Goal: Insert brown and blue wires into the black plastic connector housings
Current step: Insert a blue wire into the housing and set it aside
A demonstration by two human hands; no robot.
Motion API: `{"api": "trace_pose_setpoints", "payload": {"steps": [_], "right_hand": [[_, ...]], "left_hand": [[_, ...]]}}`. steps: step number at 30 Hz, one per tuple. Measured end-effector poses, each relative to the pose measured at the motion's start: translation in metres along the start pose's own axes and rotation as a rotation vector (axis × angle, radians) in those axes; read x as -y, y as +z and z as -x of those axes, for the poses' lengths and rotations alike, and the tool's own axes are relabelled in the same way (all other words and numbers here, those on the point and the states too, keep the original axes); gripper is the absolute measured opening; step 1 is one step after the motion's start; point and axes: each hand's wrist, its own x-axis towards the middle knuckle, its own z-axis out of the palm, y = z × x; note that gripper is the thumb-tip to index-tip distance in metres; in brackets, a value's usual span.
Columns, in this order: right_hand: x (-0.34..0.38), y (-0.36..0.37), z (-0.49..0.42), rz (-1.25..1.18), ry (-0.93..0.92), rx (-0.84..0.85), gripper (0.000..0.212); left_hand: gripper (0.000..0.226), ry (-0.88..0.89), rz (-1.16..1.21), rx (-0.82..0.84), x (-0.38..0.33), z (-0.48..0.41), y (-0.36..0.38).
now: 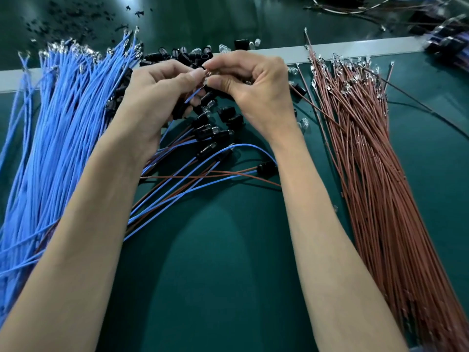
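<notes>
Left hand [162, 97]: raised over the table, fingers curled, its grip closed round one blue wire [193, 95], whose short visible length slants out below the thumb.
Right hand [253, 90]: fingertips pinched together, just beside the left thumb, its grip tight on a small shiny piece [208, 76]; what the piece is cannot be told.
Black housings [195, 57]: a loose heap behind and beneath both hands, near the grey strip [289, 53].
Blue wire bundle [63, 128]: fanned along the left side of the green table [228, 288].
Brown wire bundle [368, 174]: fanned along the right side.
Wired housings [210, 148]: lying between the forearms, with blue and brown leads trailing toward the left.
</notes>
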Motion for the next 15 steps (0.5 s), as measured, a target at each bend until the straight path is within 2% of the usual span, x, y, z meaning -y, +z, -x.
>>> {"api": "trace_pose_setpoints", "payload": {"steps": [9,12,15], "right_hand": [[-0.0005,0.001,0.0019,-0.005,0.015,-0.038,0.02],[-0.0017,-0.0003,0.0026,0.005,0.013,-0.049,0.02],[-0.0016,-0.0006,0.0023,0.012,0.013,-0.043,0.02]], "left_hand": [[0.015,0.059,-0.019,-0.025,0.0012,-0.0004,-0.0002],[0.014,0.034,0.015,-0.094,0.0026,-0.0008,-0.0007],[0.011,-0.001,0.059,-0.074,0.002,-0.0012,-0.0034]]}}
